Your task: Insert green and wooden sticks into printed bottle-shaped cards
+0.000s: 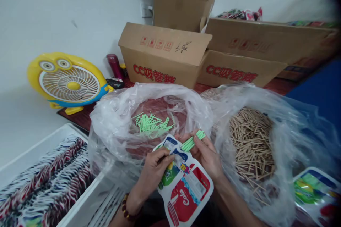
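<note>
Green sticks (188,144) lie bunched in the right hand (208,158), fingers curled shut, slanting down-left toward the pouch (188,198) below; the left hand (154,166), angled up-right, pinches the pouch, whose top tilts up-left.

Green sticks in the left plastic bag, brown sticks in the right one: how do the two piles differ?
The green sticks are bright green; the brown sticks are dull tan. The green sticks make a small, sparse heap, while the brown sticks make a much larger, deeper pile. Both lie jumbled in open, translucent plastic bags.
</note>
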Tool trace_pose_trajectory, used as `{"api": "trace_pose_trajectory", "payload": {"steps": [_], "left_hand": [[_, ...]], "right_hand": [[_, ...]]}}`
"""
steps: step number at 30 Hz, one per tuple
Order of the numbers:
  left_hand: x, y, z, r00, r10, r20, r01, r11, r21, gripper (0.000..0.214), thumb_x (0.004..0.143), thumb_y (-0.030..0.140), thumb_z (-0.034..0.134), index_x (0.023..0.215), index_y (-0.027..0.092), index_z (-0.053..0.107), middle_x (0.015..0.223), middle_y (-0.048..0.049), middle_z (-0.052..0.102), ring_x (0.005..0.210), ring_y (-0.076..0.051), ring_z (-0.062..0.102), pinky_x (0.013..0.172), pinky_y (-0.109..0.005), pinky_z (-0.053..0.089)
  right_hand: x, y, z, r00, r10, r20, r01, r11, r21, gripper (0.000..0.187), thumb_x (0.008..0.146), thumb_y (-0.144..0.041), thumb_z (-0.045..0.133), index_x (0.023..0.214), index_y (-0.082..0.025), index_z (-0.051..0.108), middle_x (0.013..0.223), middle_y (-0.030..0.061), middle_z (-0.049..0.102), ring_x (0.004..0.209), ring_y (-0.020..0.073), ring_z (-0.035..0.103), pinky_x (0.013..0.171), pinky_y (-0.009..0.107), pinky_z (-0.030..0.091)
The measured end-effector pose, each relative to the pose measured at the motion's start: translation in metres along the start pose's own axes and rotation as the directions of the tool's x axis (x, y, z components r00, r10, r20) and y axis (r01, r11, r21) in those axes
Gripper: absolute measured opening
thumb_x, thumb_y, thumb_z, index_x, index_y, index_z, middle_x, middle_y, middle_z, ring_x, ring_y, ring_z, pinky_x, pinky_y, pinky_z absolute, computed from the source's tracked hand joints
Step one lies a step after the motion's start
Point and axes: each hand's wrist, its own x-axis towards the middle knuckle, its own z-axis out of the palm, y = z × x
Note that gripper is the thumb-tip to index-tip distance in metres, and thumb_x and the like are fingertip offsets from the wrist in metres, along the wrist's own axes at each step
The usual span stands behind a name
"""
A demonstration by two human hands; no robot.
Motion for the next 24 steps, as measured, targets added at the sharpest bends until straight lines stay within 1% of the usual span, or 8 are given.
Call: {"api": "trace_pose_trajectory", "payload": {"steps": [4,7,12,14,16,18,21,24], "left_hand": [[0.003,0.005,0.007,0.999,0.019,0.032,-0.019,1.000,0.011,0.027,0.088,0.034,0.055,0.068,0.016,0.057,0.066,0.0033,0.046,0.061,-0.010,0.039,0.058,-0.020,0.033],[0.006,0.008,0.012,0.997,0.012,0.077,-0.013,1.000,0.015,0.028,0.087,0.036,0.055,0.068,0.015,0.057,0.064,0.0038,0.044,0.060,-0.009,0.037,0.056,-0.020,0.031],[0.013,0.014,0.019,0.991,-0.061,0.122,0.070,0.995,-0.067,0.030,0.085,0.042,0.057,0.071,0.015,0.058,0.064,0.0040,0.044,0.059,-0.009,0.037,0.055,-0.020,0.032],[0.016,0.015,0.022,0.986,-0.083,0.142,0.103,0.985,-0.140,0.030,0.085,0.043,0.058,0.073,0.015,0.059,0.063,0.0041,0.046,0.058,-0.009,0.038,0.054,-0.019,0.033],[0.017,0.015,0.026,0.979,-0.100,0.177,0.136,0.970,-0.202,0.030,0.084,0.043,0.059,0.074,0.015,0.059,0.063,0.0042,0.048,0.057,-0.008,0.039,0.053,-0.019,0.033],[0.018,0.015,0.031,0.976,-0.103,0.194,0.149,0.958,-0.244,0.030,0.082,0.043,0.062,0.074,0.014,0.060,0.063,0.0041,0.049,0.057,-0.008,0.040,0.053,-0.018,0.034],[0.018,0.013,0.038,0.982,-0.096,0.162,0.142,0.943,-0.302,0.028,0.081,0.042,0.064,0.076,0.014,0.061,0.064,0.0034,0.052,0.058,-0.008,0.044,0.054,-0.018,0.037],[0.018,0.012,0.044,0.987,-0.091,0.134,0.135,0.919,-0.371,0.027,0.080,0.041,0.066,0.080,0.014,0.064,0.068,0.0019,0.057,0.061,-0.009,0.049,0.058,-0.019,0.040]], "right_hand": [[-0.009,-0.008,-0.015,0.990,0.095,0.106,-0.094,0.995,-0.015,0.016,0.085,-0.037,0.057,0.096,-0.026,0.054,0.117,0.0045,0.066,0.103,0.0252,0.064,0.080,0.038,0.054],[-0.010,-0.018,-0.024,0.963,0.164,0.212,-0.144,0.984,-0.107,0.015,0.084,-0.031,0.060,0.096,-0.024,0.059,0.131,0.0049,0.058,0.108,0.0245,0.062,0.083,0.036,0.053],[-0.008,-0.044,-0.039,0.947,0.067,0.315,0.026,0.959,-0.283,0.041,0.087,-0.031,0.057,0.128,-0.032,0.051,0.140,0.0028,0.050,0.128,0.0218,0.046,0.108,0.042,0.036],[-0.009,-0.056,-0.044,0.920,0.118,0.373,0.093,0.860,-0.501,0.047,0.089,-0.036,0.055,0.135,-0.034,0.046,0.146,0.0014,0.043,0.135,0.0222,0.038,0.113,0.044,0.027],[-0.010,-0.066,-0.049,0.881,0.218,0.420,0.157,0.702,-0.694,0.054,0.088,-0.038,0.056,0.140,-0.035,0.040,0.151,-0.0013,0.034,0.140,0.0220,0.029,0.117,0.044,0.016],[-0.011,-0.074,-0.052,0.847,0.282,0.450,0.217,0.590,-0.778,0.060,0.087,-0.039,0.057,0.143,-0.036,0.033,0.153,-0.0040,0.027,0.142,0.0210,0.024,0.118,0.041,0.011],[-0.011,-0.083,-0.056,0.863,0.253,0.436,0.261,0.517,-0.815,0.061,0.085,-0.039,0.059,0.142,-0.035,0.037,0.150,-0.0026,0.035,0.138,0.0225,0.033,0.116,0.038,0.020],[-0.010,-0.086,-0.064,0.891,0.196,0.409,0.275,0.484,-0.831,0.048,0.085,-0.038,0.060,0.132,-0.032,0.052,0.124,0.0021,0.063,0.112,0.0243,0.058,0.097,0.037,0.043]]}}
